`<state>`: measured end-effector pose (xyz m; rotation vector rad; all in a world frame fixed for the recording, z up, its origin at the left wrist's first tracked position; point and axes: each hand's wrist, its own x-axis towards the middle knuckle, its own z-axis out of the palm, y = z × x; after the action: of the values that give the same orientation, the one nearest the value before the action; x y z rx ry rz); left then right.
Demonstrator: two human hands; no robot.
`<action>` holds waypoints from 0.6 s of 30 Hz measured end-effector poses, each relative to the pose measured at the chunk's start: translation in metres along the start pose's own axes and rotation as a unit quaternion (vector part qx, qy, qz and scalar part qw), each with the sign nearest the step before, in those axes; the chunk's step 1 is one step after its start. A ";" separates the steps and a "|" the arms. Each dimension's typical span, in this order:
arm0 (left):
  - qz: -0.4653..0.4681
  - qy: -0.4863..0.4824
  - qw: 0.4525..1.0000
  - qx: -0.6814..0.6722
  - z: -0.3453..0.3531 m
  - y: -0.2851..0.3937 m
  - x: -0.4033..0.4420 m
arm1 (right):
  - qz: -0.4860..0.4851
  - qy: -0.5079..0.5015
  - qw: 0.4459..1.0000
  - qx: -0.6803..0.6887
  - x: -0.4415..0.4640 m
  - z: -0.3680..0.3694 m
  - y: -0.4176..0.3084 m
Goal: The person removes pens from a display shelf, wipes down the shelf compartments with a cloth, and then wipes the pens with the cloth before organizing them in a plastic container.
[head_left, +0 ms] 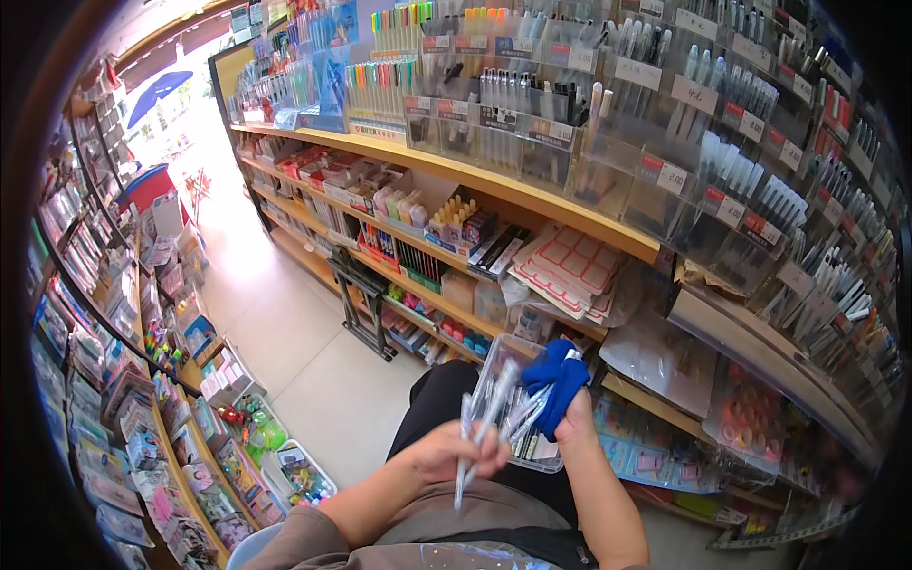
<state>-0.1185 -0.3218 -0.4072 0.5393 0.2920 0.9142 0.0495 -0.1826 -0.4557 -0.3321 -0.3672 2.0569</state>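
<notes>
Several slim, whitish pens (463,465) are in my left hand (454,450), its fingers closed round them in front of my belly. My right hand (576,414) grips a bunched blue cloth (560,385), with several clear pens (525,410) sticking out of its lower left side. Beneath both, on my lap, rests a clear plastic box (498,355) holding more pens. Part of the box is hidden behind my hands and the cloth.
A wooden shelf edge (456,172) runs ahead, with clear pen racks (494,123) above it. Red-bordered label sheets (570,266) lie just beyond the box. At the left stand stationery shelves (180,427) and a toy bin (299,472); a folded black metal stand (361,304) leans on the shelves.
</notes>
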 end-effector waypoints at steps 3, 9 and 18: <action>0.096 0.080 0.991 0.046 -0.006 0.021 0.010 | 0.009 0.035 0.997 -0.072 -0.007 0.009 0.017; 0.025 0.097 0.992 0.074 -0.027 0.017 0.025 | 0.085 0.055 0.986 -0.131 -0.028 0.053 0.027; 0.010 0.150 0.985 0.089 -0.027 0.014 0.026 | 0.034 0.043 0.975 -0.217 -0.023 0.028 0.031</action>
<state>-0.1246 -0.2854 -0.4224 0.5689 0.6460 0.9956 0.0251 -0.2206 -0.4404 -0.7042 -0.7632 2.0080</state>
